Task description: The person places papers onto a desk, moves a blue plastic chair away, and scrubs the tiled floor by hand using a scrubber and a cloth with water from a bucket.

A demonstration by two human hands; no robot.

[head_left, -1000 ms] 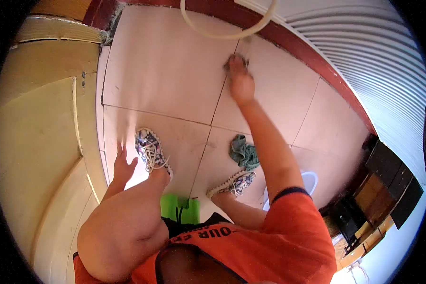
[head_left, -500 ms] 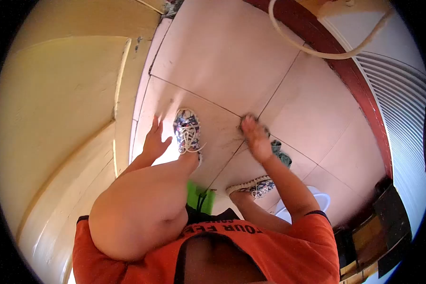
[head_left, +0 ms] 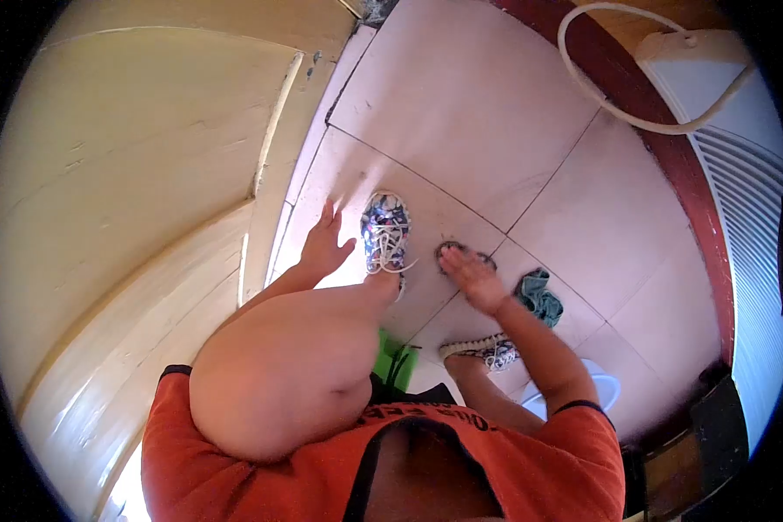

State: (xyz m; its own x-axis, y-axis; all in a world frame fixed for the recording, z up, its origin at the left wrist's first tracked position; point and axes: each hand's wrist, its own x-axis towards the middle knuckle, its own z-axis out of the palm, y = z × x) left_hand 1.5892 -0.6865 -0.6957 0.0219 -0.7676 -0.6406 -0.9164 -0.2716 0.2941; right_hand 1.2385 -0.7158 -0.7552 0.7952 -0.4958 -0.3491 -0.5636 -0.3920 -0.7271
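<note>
My left hand (head_left: pixel 324 246), fingers apart, is beside the left patterned lace-up shoe (head_left: pixel 385 230), over a bright patch of floor. With its fingers stretched out flat, my right hand (head_left: pixel 473 277) is low over the pink tiled floor (head_left: pixel 461 96). Dark, uneven edges show around its fingers; whether that is a shadow, dirt or a thing under the palm I cannot make out. A crumpled green cloth (head_left: pixel 539 298) lies on the tiles right of my right hand. The right patterned shoe (head_left: pixel 487 351) is below that hand.
A yellowish panelled wall or furniture front (head_left: pixel 139 165) runs along the left. A white ribbed appliance (head_left: pixel 748 209) with a pale hose (head_left: pixel 618 111) stands at the right, by a dark red border (head_left: pixel 700 235). A pale basin (head_left: pixel 606 387) and something green (head_left: pixel 398 358) are near my legs.
My right hand has moved down and nearer to me over the floor, showing more of the green cloth. The left hand stays beside the shoe. The whole view has shifted slightly.
</note>
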